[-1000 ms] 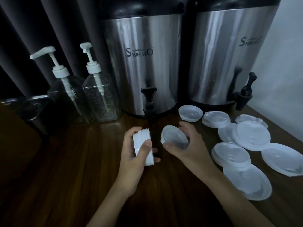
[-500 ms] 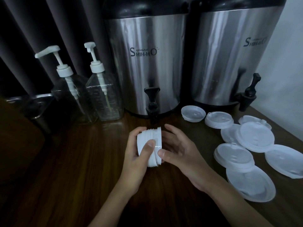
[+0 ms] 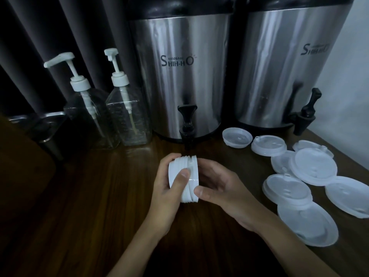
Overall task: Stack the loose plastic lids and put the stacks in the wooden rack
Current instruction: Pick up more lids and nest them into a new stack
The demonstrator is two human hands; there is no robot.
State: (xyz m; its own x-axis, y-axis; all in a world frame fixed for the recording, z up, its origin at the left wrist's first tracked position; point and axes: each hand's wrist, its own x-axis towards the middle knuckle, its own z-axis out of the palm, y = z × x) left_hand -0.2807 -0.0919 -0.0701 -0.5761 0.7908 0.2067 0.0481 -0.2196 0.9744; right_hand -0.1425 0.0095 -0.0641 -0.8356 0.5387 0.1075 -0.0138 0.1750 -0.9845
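While the left hand (image 3: 169, 188) grips the stack of lids (image 3: 184, 179) on edge above the table (image 3: 89, 206), the right hand (image 3: 217, 188) presses its outer lid home; next likely calls for another loose lid (image 3: 287, 189). No rack shows.

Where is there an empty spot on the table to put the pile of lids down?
Bare wood table lies left of the left hand, in front of the pump bottles. There is also bare wood between the stack of lids and the left dispenser. The right is crowded with loose lids.
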